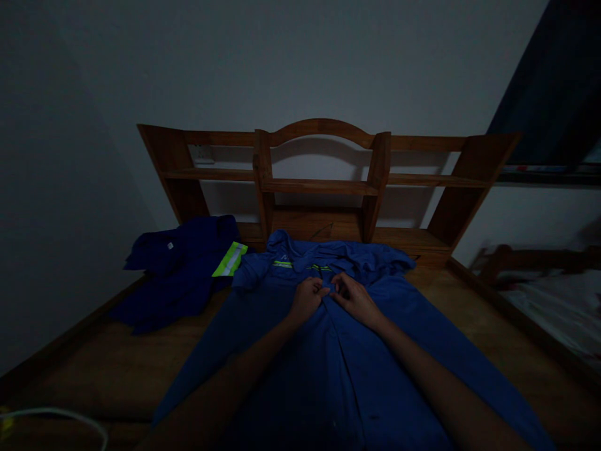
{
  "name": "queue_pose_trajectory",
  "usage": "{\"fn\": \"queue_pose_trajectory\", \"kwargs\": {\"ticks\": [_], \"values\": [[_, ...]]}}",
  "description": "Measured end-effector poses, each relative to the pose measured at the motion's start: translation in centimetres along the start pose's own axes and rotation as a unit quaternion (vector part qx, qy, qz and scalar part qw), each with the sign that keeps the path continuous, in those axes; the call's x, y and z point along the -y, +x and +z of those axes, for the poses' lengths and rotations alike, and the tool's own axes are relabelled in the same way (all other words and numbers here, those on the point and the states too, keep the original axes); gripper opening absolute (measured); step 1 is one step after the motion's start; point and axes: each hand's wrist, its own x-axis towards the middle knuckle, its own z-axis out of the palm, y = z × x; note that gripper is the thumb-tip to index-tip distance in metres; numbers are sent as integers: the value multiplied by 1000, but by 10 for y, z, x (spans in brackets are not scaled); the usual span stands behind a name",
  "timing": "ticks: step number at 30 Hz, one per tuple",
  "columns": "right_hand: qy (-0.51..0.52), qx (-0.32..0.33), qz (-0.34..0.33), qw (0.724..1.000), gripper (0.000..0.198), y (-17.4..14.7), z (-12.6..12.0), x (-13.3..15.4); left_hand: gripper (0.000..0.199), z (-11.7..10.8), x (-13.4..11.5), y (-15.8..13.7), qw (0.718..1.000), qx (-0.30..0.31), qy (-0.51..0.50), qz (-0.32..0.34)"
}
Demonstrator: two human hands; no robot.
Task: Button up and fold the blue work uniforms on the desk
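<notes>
Both my hands pinch the shirt's [338, 351] front seam, left hand [307, 299] and right hand [355, 300] almost touching. It lies lengthwise, collar far; perhaps a button sits between them.

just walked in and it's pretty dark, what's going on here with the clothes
A person has a blue work shirt spread flat on a wooden platform. Both hands meet at the shirt's front, near the chest: the left hand and the right hand pinch the fabric along the middle seam, just below the reflective stripes. A darker blue garment with a yellow-green reflective band lies crumpled to the left. A wooden shelf unit stands behind.
</notes>
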Motion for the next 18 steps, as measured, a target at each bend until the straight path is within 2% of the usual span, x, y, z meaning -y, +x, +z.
{"fn": "queue_pose_trajectory", "kwargs": {"ticks": [9,18], "values": [[7,0,-18,1000,21,0,1,-2,11,1,4,1,1000,-10,5,9],[-3,3,-7,1000,19,1,0,0,12,1,2,0,1000,-4,-10,15]]}}
